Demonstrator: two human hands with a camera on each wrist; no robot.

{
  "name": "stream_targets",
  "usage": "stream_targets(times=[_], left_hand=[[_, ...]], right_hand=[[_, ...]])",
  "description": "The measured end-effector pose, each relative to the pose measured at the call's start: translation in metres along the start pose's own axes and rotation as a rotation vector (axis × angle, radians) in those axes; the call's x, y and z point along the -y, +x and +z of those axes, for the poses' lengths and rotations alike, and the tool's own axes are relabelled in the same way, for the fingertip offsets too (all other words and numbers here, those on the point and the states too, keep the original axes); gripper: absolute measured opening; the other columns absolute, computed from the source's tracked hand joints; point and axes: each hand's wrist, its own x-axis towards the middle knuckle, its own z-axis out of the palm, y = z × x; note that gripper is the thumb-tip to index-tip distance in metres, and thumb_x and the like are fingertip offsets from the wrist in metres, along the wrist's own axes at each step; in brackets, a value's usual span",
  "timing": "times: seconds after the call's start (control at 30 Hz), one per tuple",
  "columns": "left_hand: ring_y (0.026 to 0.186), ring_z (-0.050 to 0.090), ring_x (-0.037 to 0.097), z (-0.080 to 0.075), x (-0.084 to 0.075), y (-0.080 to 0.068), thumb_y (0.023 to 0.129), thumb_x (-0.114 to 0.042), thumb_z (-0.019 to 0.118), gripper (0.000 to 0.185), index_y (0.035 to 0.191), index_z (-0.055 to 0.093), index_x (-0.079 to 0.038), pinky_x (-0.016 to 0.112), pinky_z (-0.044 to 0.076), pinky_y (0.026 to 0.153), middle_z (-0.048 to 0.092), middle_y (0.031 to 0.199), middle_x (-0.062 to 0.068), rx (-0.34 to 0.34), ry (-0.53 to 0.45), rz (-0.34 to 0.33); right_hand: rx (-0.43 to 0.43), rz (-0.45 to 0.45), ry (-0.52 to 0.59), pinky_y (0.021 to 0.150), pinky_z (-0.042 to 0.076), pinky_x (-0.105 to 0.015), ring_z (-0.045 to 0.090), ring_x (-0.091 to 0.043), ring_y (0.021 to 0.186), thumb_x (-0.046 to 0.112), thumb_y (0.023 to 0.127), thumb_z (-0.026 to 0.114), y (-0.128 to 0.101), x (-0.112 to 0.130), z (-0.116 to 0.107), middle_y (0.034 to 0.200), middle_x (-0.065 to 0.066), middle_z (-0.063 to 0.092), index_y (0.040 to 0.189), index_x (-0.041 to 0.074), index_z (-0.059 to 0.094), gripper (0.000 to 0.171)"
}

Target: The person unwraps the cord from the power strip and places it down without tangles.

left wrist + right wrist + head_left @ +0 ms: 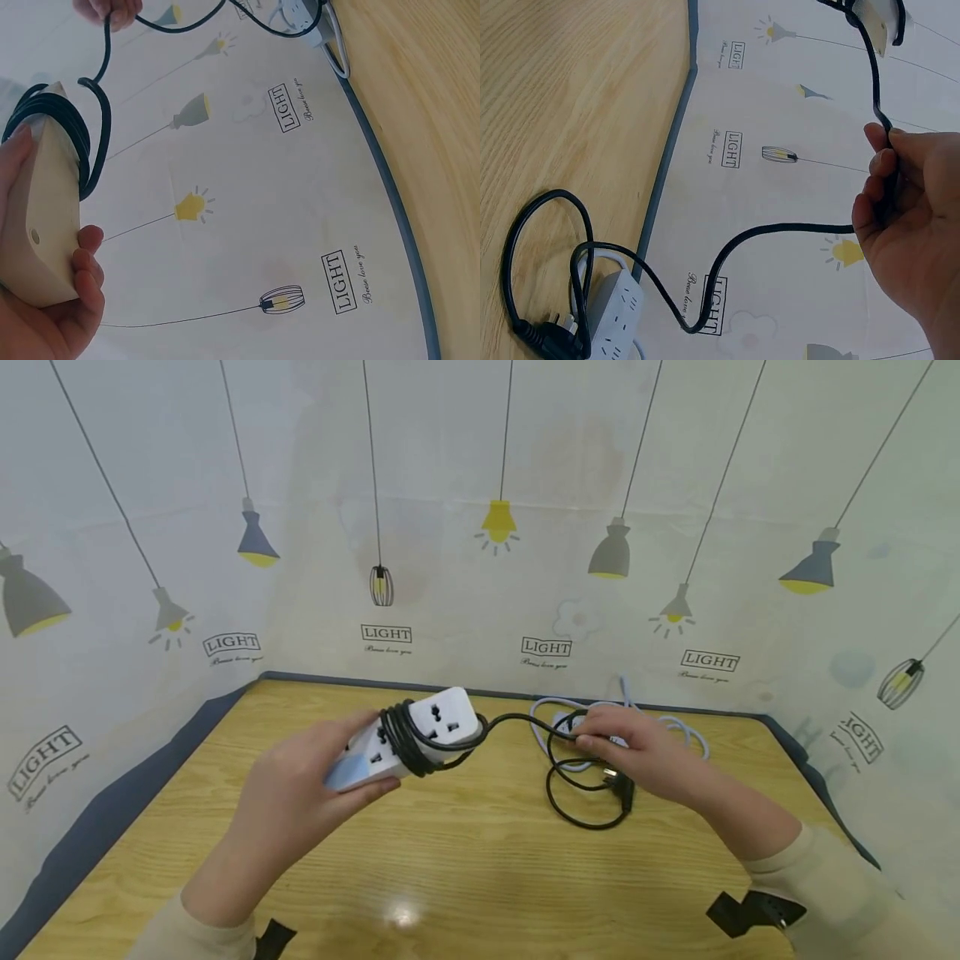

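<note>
My left hand [315, 781] grips a white power strip [420, 731] above the wooden table [465, 877], thumb along one side and fingers under the other. Its black cord [401, 739] is wound several turns round the strip's middle; from the left wrist view the strip's plain underside [41, 217] shows with the coils [71, 131] near its far end. My right hand [637, 752] pinches the free cord [874, 97] a short way off. The rest of the cord loops on the table and ends in a black plug [618, 785], also seen lying flat [544, 337].
A second white power strip [611, 315] with a pale cord [686, 731] lies at the table's back right, under the black loops. A printed curtain [480, 527] walls the table on three sides. A dark strip [187, 735] borders the tabletop.
</note>
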Motion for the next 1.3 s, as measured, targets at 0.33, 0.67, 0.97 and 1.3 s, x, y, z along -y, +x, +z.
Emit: stream_targets(times=[0.33, 0.67, 0.97, 1.3], left_hand=[[0.069, 0.058, 0.013, 0.005, -0.003, -0.009, 0.078, -0.055, 0.075, 0.064, 0.126, 0.064, -0.013, 0.025, 0.044, 0.05, 0.069, 0.092, 0.007, 0.007, 0.009, 0.113], [0.062, 0.049, 0.006, 0.01, -0.003, -0.014, 0.076, -0.053, 0.077, 0.065, 0.131, 0.061, -0.022, 0.021, 0.04, 0.049, 0.063, 0.082, -0.004, 0.053, 0.044, 0.189], [0.062, 0.048, 0.006, 0.014, 0.004, -0.017, 0.073, -0.05, 0.08, 0.067, 0.131, 0.061, -0.022, 0.021, 0.039, 0.048, 0.062, 0.082, -0.003, 0.077, 0.073, 0.171], [0.062, 0.049, 0.006, 0.015, 0.014, -0.021, 0.071, -0.047, 0.083, 0.07, 0.132, 0.061, -0.022, 0.022, 0.038, 0.048, 0.064, 0.085, -0.002, 0.121, 0.133, 0.088]], right_hand=[[-0.142, 0.113, -0.148, 0.076, 0.049, -0.04, 0.06, -0.018, 0.086, 0.004, 0.095, 0.062, 0.0, 0.004, -0.009, 0.095, 0.0, 0.066, 0.099, 0.008, 0.073, 0.013], [-0.317, 0.196, -0.211, 0.065, 0.044, -0.029, 0.054, -0.012, 0.077, 0.009, 0.096, 0.061, -0.003, 0.004, -0.025, 0.092, -0.001, 0.066, 0.101, 0.006, 0.075, 0.015], [-0.413, 0.107, -0.192, 0.058, 0.038, -0.023, 0.046, -0.008, 0.069, 0.003, 0.095, 0.062, -0.016, 0.006, -0.03, 0.087, -0.002, 0.064, 0.101, 0.002, 0.074, 0.014], [-0.416, 0.002, -0.17, 0.068, 0.038, -0.02, 0.052, -0.004, 0.081, -0.008, 0.089, 0.063, -0.038, -0.002, -0.03, 0.093, 0.008, 0.064, 0.098, 0.001, 0.073, 0.017]])
